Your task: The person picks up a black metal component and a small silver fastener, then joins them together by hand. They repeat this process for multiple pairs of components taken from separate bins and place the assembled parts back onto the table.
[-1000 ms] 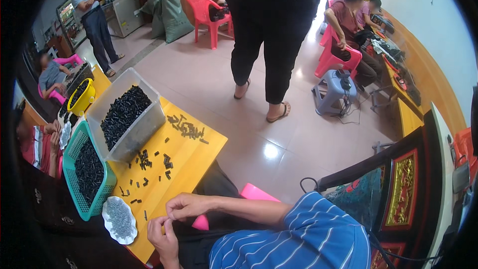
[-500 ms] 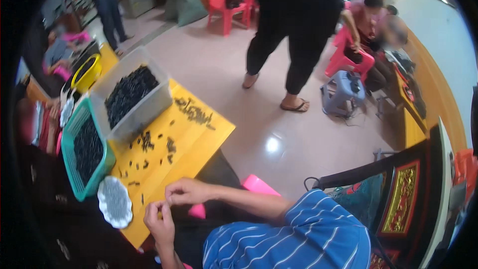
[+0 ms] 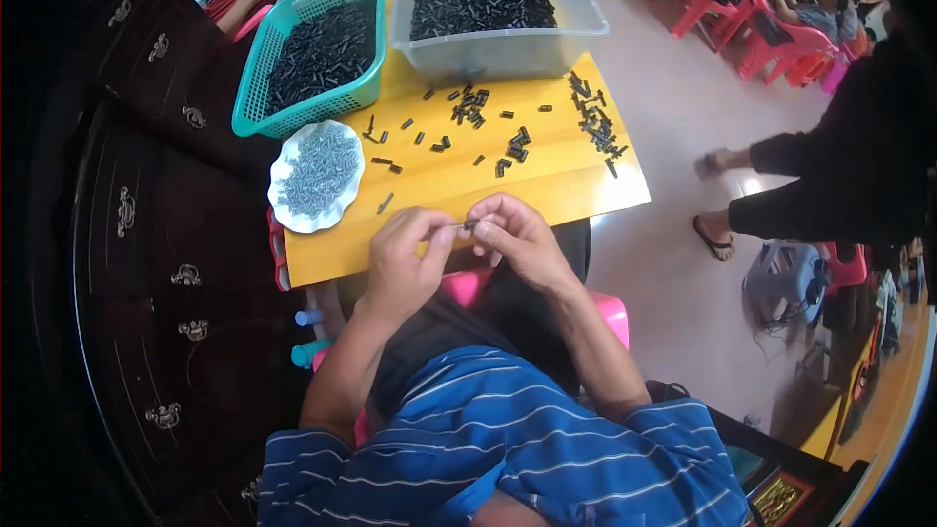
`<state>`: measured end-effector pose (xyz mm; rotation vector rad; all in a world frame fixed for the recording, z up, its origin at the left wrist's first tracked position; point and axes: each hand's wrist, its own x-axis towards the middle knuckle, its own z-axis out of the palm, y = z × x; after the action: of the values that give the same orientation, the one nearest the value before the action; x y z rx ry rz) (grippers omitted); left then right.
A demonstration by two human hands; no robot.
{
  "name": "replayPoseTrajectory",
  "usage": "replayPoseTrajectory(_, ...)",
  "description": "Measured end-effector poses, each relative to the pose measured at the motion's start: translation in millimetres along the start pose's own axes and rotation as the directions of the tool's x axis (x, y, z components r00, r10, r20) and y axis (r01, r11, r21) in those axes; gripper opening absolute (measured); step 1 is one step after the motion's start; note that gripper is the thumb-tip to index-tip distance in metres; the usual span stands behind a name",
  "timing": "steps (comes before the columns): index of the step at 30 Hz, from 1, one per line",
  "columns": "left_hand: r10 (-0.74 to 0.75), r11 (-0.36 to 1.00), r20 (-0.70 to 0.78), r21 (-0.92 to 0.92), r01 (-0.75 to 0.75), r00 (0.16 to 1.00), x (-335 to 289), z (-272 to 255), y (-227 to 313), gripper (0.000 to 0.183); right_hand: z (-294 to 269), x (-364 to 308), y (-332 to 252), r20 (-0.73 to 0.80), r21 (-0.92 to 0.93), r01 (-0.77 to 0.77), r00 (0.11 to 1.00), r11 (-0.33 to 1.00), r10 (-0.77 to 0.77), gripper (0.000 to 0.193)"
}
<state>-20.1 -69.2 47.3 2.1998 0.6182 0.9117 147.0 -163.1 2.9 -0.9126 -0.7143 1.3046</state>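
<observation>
We take the white scalloped dish (image 3: 316,176), heaped with small silvery pieces, as our landmark. To its right and nearer our body, our two hands meet just above the counter's (image 3: 322,259) near edge. The left hand (image 3: 402,256) is the one nearer the dish; its thumb and forefinger are pinched together on what looks like a thin pin (image 3: 461,225). The right hand (image 3: 527,246), farther to the dish's right, grips a short dark piece (image 3: 470,224) between its fingertips.

The relation that matters, we judge, is the line between those fingertips: pin and dark piece lie end to end, the long axis running roughly sideways, away from the dish. They meet or nearly meet; at this size we cannot tell whether the pin has entered.

Just right of the dish, on the counter, lies one loose slender piece (image 3: 386,203), slanting. Farther right and beyond are scattered black pieces (image 3: 517,141). Directly beyond the dish is a green basket (image 3: 256,109); beyond and to the right of the dish is a clear bin (image 3: 488,51). Both are filled with black pieces.
</observation>
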Motion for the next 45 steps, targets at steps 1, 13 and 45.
replayPoseTrajectory(1, -0.003, 1.0, 0.001, -0.008, 0.003, 1.0, 0.3, 1.1, 0.4, 0.005, -0.2, -0.7, -1.1, -0.003, 0.012, -0.017, 1.0, 1.0, 0.017, 0.014)
replayPoseTrajectory(13, -0.005, 1.0, 0.047, 0.017, 0.004, 0.999, 1.8, 4.1, -3.0, 0.004, -1.9, 0.2, -0.1, 0.008, 0.025, -0.038, 0.999, 0.999, 0.037, 0.012)
replayPoseTrajectory(45, 0.024, 0.89, 0.224, 0.439, -0.123, 0.974, 80.5, 71.8, -75.9, 0.016, -24.2, 3.2, -4.7, -0.137, 0.225, -0.013, 0.99, 0.974, 0.045, 0.02)
